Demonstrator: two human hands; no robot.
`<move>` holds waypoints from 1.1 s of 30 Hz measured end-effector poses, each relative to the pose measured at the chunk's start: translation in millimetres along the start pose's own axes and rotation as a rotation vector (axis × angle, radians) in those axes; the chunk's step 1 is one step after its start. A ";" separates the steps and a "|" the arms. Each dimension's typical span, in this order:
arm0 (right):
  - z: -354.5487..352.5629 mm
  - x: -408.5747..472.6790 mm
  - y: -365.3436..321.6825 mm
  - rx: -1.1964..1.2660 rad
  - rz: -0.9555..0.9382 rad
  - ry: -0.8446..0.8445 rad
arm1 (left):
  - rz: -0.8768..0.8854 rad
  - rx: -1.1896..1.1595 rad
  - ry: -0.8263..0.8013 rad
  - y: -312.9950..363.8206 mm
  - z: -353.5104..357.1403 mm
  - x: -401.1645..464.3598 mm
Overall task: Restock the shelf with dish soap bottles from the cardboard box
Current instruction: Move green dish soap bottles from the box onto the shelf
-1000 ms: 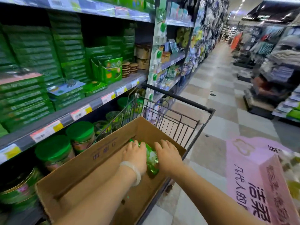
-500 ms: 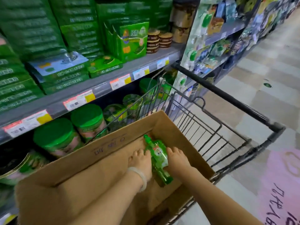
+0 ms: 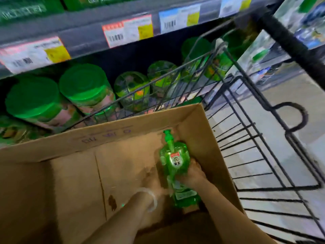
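Box [image 3: 202, 131] corner: right hand [image 3: 192, 175] holds bottle [image 3: 175, 161].

A black wire shopping cart [image 3: 260, 155] carries an open cardboard box [image 3: 109, 136], which sits in the basket against its left side. On the box's bare brown floor lie green dish soap bottles [image 3: 177, 166], close to the right wall, pump tops pointing toward the far corner; how many there are is hard to tell. Beside the cart runs a dark store shelf [image 3: 84, 37] with price tags [image 3: 126, 30] along its edge. On the level below stand green-lidded jars [image 3: 84, 88] in a row, just behind the cart's wire side.
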State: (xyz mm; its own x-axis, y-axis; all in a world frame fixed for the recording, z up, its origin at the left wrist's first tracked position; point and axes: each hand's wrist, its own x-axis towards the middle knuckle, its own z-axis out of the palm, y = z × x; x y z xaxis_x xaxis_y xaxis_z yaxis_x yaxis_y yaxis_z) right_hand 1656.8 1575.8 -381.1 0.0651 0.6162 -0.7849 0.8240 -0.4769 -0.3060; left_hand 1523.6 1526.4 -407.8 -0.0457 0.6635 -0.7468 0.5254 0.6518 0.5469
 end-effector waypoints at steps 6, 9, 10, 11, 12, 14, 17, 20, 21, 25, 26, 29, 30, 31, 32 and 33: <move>10.2 33.7 -3.9 -0.009 -0.059 0.015 | -0.124 -0.436 0.038 -0.5 22.6 29.3; 19.4 39.8 -3.6 -0.086 -0.086 -0.060 | -0.221 -0.617 0.079 -19.6 32.6 33.0; 21.3 42.3 -3.8 -0.086 -0.085 -0.098 | -0.240 -0.657 0.091 -31.2 38.2 37.8; 22.6 46.2 -3.9 -0.065 -0.086 -0.144 | -0.261 -0.668 0.084 -41.6 41.8 42.6; 22.7 49.7 -4.2 -0.017 -0.085 -0.195 | -0.283 -0.678 0.073 -45.4 41.9 45.0; 22.0 54.0 -4.0 0.107 -0.081 -0.273 | -0.293 -0.712 0.037 -34.0 32.7 38.0; 24.6 54.6 -2.8 0.189 -0.076 -0.284 | -0.277 -0.769 0.049 -23.4 31.7 29.2; 28.2 46.0 0.7 0.216 -0.104 -0.243 | -0.262 -0.833 0.077 -24.3 34.1 18.6; 28.3 40.9 1.2 0.230 -0.112 -0.233 | -0.235 -0.819 0.082 -24.2 32.5 13.7; 32.5 12.9 -0.1 0.256 -0.134 -0.206 | -0.064 -0.744 0.190 -28.9 13.2 -13.6; 36.2 5.6 -3.2 0.264 -0.137 -0.197 | -0.030 -0.723 0.213 -29.7 5.1 -23.4; 40.9 -23.4 -24.7 0.284 -0.210 -0.155 | 0.037 -0.780 0.244 -35.3 -22.0 -53.9; 40.6 -38.0 -35.8 0.302 -0.257 -0.149 | 0.065 -0.793 0.270 -36.5 -32.4 -65.9; 40.8 -51.4 -46.7 0.318 -0.304 -0.154 | 0.095 -0.785 0.307 -37.4 -43.0 -79.2; 41.4 -64.6 -57.2 0.327 -0.361 -0.148 | 0.135 -0.787 0.341 -40.1 -53.9 -92.2; 42.7 -81.0 -67.8 0.329 -0.421 -0.129 | 0.189 -0.796 0.368 -42.3 -65.0 -107.1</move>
State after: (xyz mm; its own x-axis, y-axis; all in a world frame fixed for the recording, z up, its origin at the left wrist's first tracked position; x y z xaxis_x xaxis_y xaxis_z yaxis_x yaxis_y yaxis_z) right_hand 1571.7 1531.5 -319.8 -0.3186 0.7241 -0.6116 0.5433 -0.3892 -0.7438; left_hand 1451.0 1451.7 -326.3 -0.3600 0.7718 -0.5241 -0.1870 0.4907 0.8510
